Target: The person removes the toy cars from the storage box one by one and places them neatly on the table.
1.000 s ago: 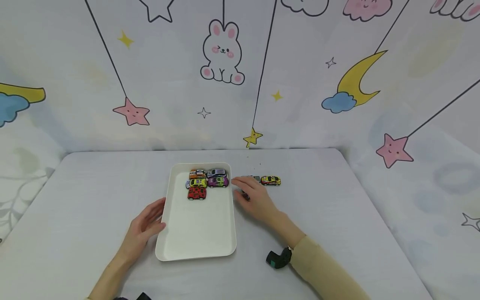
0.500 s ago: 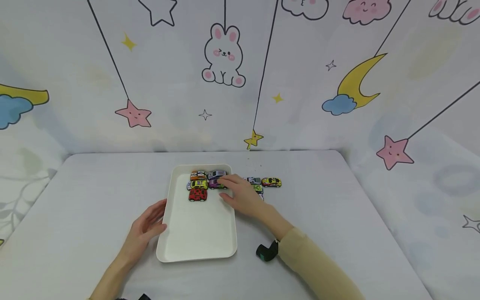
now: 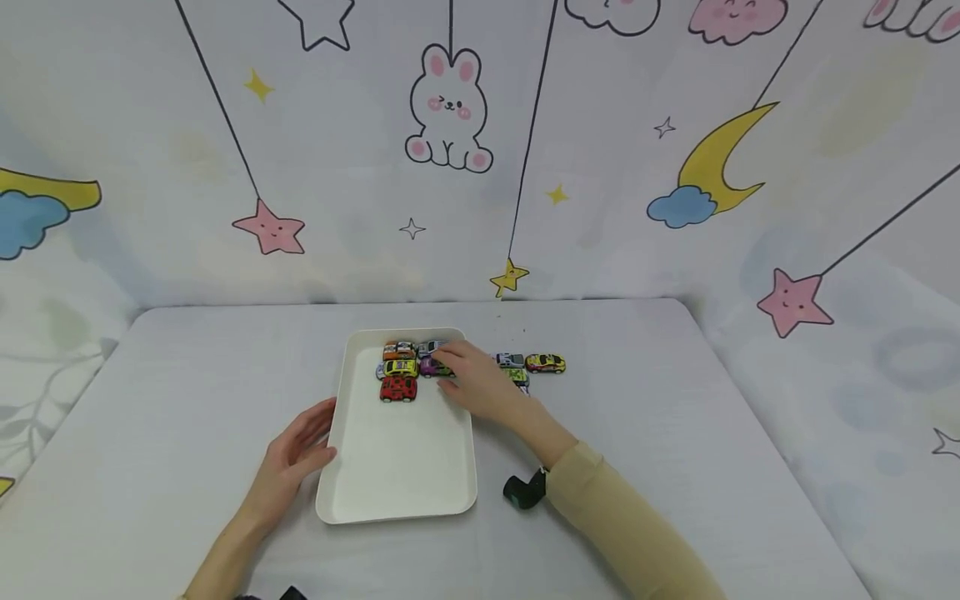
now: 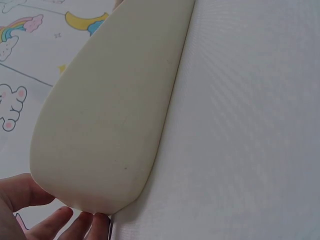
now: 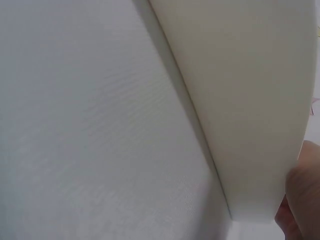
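Note:
A white tray (image 3: 397,467) lies on the table with several small toy cars near its far end. My left hand (image 3: 288,458) rests along the tray's left side, thumb at the rim, fingers against the outer wall. Inside the tray, the fingers and thumb of my right hand (image 3: 483,387) straddle the purple toy car (image 3: 438,369) from its far and near sides. A silver toy car (image 3: 430,347), an orange toy car (image 3: 399,349), a yellow toy car (image 3: 401,367) and a red toy car (image 3: 398,388) sit beside it. In the right wrist view, the tray hides my fingertips.
Right of the tray, partly behind my right hand, stand more toy cars: a grey one (image 3: 511,360), a yellow-and-red one (image 3: 545,363) and a green one (image 3: 519,377). The white-covered table (image 3: 637,417) meets a printed backdrop (image 3: 337,167) at the far edge.
My right hand has moved left from beside the loose toy cars, across the tray's right rim to the purple toy car. My left hand has stayed at the tray.

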A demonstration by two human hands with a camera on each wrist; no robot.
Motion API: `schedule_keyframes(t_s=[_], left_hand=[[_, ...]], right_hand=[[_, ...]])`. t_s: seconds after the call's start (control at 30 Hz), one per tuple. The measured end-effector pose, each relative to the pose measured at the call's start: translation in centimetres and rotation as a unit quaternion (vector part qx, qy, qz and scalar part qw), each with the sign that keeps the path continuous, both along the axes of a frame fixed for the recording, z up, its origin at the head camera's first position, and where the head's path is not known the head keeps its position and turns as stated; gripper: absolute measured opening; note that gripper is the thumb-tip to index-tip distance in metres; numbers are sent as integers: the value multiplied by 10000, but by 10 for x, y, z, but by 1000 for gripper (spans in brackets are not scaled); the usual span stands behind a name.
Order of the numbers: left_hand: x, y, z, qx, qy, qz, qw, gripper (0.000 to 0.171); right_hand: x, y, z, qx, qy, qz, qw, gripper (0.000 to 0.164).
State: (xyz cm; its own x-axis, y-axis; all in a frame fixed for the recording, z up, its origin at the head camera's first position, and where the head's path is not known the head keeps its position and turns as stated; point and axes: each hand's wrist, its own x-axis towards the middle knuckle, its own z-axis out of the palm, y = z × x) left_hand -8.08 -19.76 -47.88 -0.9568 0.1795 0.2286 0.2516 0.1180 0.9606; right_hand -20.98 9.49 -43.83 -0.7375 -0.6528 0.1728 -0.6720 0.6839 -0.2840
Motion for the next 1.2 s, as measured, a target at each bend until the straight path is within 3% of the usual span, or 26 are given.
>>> schedule_keyframes(t_s=[0.63, 1.2], left_hand=[[0, 1, 0, -32, -58, 11, 10000, 56], [-1, -1, -2, 39, 2, -30, 10000, 57]], right_hand=[[-2, -8, -1, 785, 100, 38, 9969, 34], [8, -6, -5, 338, 642, 223, 9971, 31]])
